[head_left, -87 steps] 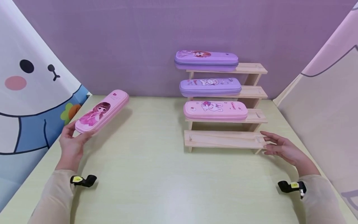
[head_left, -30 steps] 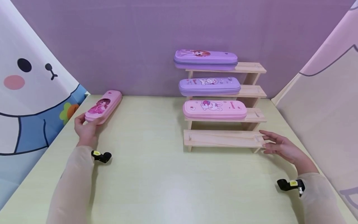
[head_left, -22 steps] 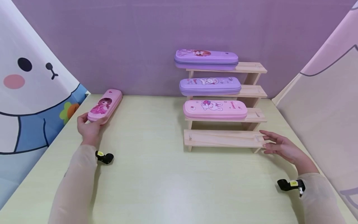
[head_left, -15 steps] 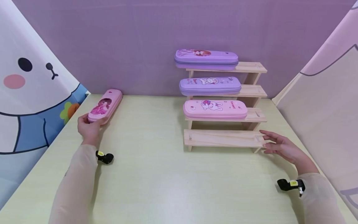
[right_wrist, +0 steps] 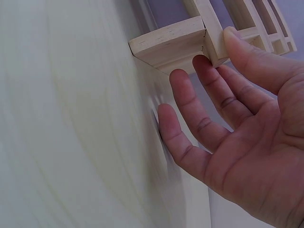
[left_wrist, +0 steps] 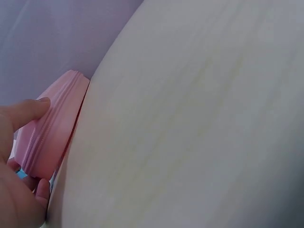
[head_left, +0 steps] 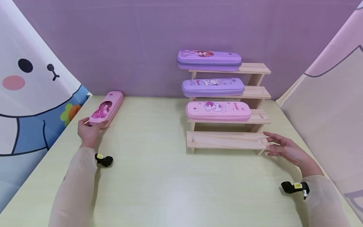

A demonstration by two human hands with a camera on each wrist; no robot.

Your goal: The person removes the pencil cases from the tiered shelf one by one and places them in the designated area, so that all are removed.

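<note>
My left hand [head_left: 90,134] grips the near end of a pink pencil case [head_left: 106,108] printed with a doll in a pink dress. In the left wrist view, the thumb lies on the zipped side of the case, and fingers curl beneath its near end. The case lies aslant at the table's back left, its underside right at the tabletop. At the right, my right hand [head_left: 286,150] pinches the right end of the lowest step of a stepped wooden stand [head_left: 227,141]. In the right wrist view, the thumb and a fingertip meet the step's end, the other fingers loosely bent.
On the stand's upper steps lie a pink rabbit pencil case [head_left: 218,111], a lilac rabbit case [head_left: 213,87] and, on top, a purple doll case [head_left: 209,60]. Behind the pale table [head_left: 158,176] hangs a purple cloth [head_left: 136,47]. Printed cloths flank both sides.
The left hand has carried the pink doll case back and down onto the table's back left, then barely moved over the last half second. The right hand has stayed at the stand.
</note>
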